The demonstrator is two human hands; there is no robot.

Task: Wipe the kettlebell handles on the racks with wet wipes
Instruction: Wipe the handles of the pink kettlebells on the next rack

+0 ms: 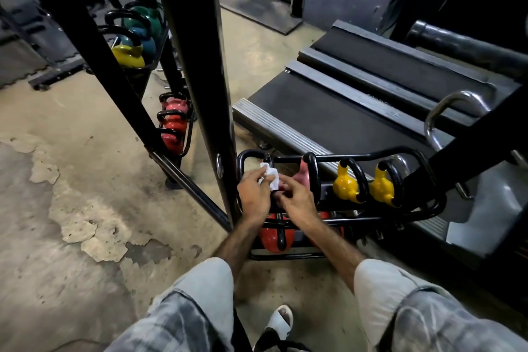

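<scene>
Both hands work at the left end of the low black tubular steel rack (371,158), which stands on the worn concrete floor (85,180) beside a grey treadmill deck (357,111). The left hand (253,194) grips a crumpled white wet wipe (271,177), fingers curled round it and pressing it against the black handle (268,158) of the nearest kettlebell on the top tier — that handle rises at about twelve o'clock from the left hand, its loop running away from the person. The right hand (298,203) sits just beside it at three o'clock, fingers bent down onto the kettlebell body under the wipe, apparently steadying it; whether it truly clamps anything I cannot tell, since its fingertips are hidden.

The relation that matters next, as I judge it: the unwiped handles lie in a row toward three o'clock. First comes the pink kettlebell's black handle (313,171), touching distance from the right hand, then two yellow kettlebells (347,186) further along. Their handle loops stand upright and crosswise to the rack's long axis, so the wipe-holding left hand is the farther one — it would have to cross over, or pass the wipe. Red kettlebells (271,237) wait on the lower tier, at six o'clock beneath the hands.
</scene>
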